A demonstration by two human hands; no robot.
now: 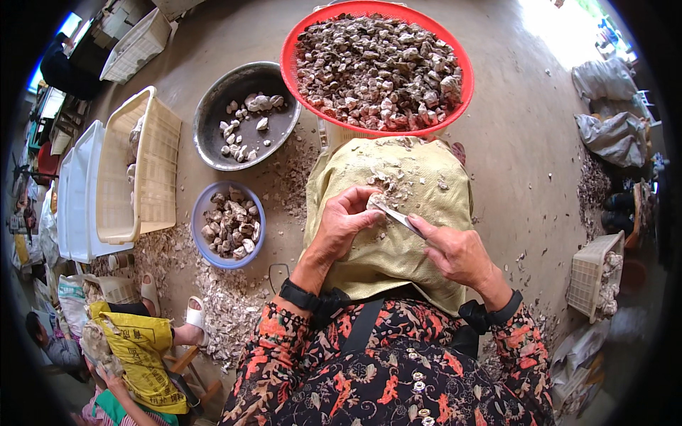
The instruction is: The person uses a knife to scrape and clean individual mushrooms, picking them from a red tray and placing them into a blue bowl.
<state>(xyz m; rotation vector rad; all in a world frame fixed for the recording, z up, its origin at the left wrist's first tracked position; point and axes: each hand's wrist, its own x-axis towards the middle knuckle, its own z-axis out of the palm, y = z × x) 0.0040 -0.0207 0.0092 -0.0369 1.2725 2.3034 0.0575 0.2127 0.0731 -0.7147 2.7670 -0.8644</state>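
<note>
Over a yellow woven sack (421, 255) spread across my lap, my left hand (349, 213) pinches a small pale, rough lump (376, 201) between thumb and fingers. My right hand (458, 247) grips a knife (400, 218), whose metal blade touches the lump. Thin brownish peelings (391, 183) lie scattered on the sack just beyond my hands. A red plastic basket (469, 69), heaped with dark, rough pieces, stands past my knees. To the left, a dark metal basin (205, 144) holds several pale peeled lumps, and a smaller blue-purple bowl (200, 245) holds brown unpeeled ones.
At the left stand a cream plastic crate (160, 170) and white tubs (80, 186). A seated person (120, 391) with a yellow sack handles a large lump at lower left. Peelings (229, 314) litter the floor. A crate (586, 277) and grey sacks (613, 136) stand right.
</note>
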